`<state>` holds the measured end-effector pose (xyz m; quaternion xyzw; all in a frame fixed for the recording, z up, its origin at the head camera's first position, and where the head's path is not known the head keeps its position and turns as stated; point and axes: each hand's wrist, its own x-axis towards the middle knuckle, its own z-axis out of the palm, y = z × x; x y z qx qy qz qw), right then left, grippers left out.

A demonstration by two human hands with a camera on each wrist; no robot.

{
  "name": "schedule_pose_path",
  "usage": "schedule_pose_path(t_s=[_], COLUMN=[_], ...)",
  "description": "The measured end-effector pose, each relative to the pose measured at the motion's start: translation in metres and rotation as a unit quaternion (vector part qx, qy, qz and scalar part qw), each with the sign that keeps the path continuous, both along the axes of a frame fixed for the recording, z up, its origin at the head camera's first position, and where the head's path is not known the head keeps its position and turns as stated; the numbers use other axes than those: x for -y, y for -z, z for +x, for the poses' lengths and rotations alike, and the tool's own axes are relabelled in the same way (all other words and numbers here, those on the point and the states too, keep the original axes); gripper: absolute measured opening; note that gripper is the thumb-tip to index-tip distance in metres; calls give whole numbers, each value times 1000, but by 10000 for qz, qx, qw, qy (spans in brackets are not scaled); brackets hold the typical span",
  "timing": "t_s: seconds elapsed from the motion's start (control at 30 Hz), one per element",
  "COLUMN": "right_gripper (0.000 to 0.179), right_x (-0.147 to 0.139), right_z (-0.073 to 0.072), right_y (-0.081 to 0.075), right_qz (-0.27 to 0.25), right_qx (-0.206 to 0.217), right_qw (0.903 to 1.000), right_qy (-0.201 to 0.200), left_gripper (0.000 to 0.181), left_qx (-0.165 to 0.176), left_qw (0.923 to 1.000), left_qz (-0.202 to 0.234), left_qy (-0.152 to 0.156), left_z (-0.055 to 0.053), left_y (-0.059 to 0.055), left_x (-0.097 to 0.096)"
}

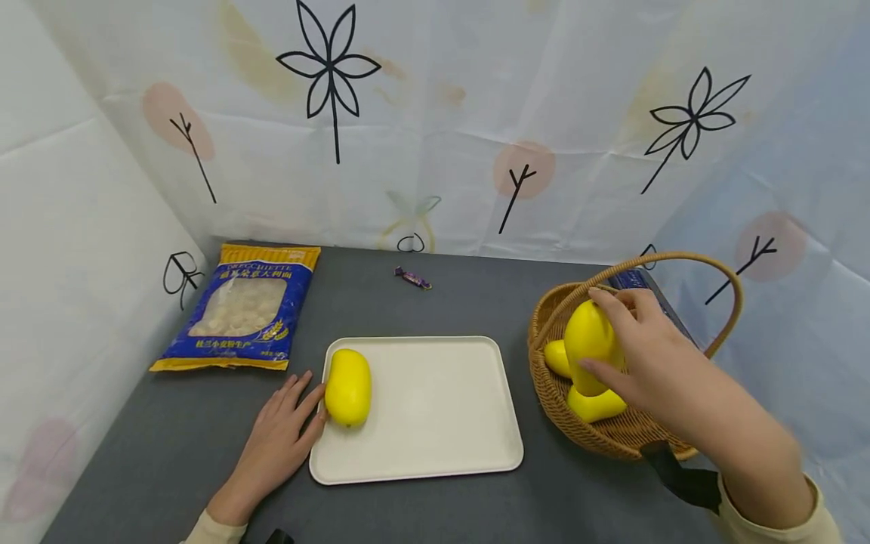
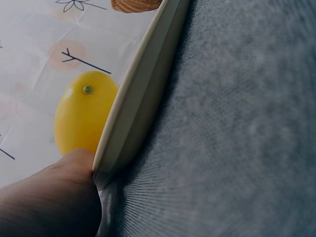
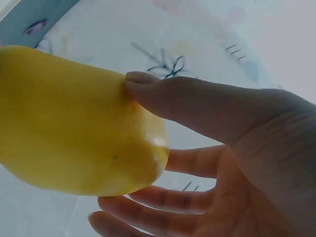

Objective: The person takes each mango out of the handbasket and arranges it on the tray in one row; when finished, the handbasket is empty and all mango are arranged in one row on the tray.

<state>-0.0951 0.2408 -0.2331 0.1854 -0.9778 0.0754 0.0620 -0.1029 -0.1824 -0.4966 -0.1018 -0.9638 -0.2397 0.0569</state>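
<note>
My right hand [image 1: 652, 347] grips a yellow mango [image 1: 593, 340] over the wicker basket [image 1: 544, 378]. In the right wrist view the thumb presses one side of this mango [image 3: 74, 123] and the fingers lie behind it. Two more yellow fruits lie in the basket, a small part of one [image 1: 557, 358] and a curved length of the other [image 1: 594, 406] showing. My left hand [image 1: 282, 431] rests with fingers spread at the left rim of a cream tray [image 1: 428, 423]. Its fingertips are beside a mango [image 1: 348, 387] lying on the tray's left end; contact with that mango is unclear.
A blue and yellow bag of pasta [image 1: 241, 310] lies behind the left hand. A small purple wrapped candy [image 1: 412, 278] is beyond the tray. Behind the basket, a dark blue package [image 1: 630, 279] is partly hidden. The basket's handle [image 1: 734, 302] arches up around the right hand. Printed cloth walls enclose the table.
</note>
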Motion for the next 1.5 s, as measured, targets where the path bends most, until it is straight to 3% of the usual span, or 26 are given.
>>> schedule_pose_path(t_s=[0.27,0.67,0.87,1.17,1.5], right_gripper=[74,77,80,65,72], right_x=[34,69,81,103,134], right_z=[3,-11,-20,-33,-50], right_y=[8,39,59,96,136], right_qz=[-461,-1001,-1028,-1190,-1121], right_qx=[46,228,413,542,77], right_qw=[9970,9841,9819,9798,9820], right_qy=[-627,-1451,-1535,-1515,-1520], left_gripper=[50,49,49,48,48], left_qx=[-87,-49,-52,-72,-23], left_qw=[10000,10000,10000,10000,10000], left_qz=[43,20,44,30,69], left_qy=[1,23,22,-1,19], left_z=[0,0,0,0,1], left_y=[0,-1,-2,-4,-5], left_x=[1,1,0,-1,-1])
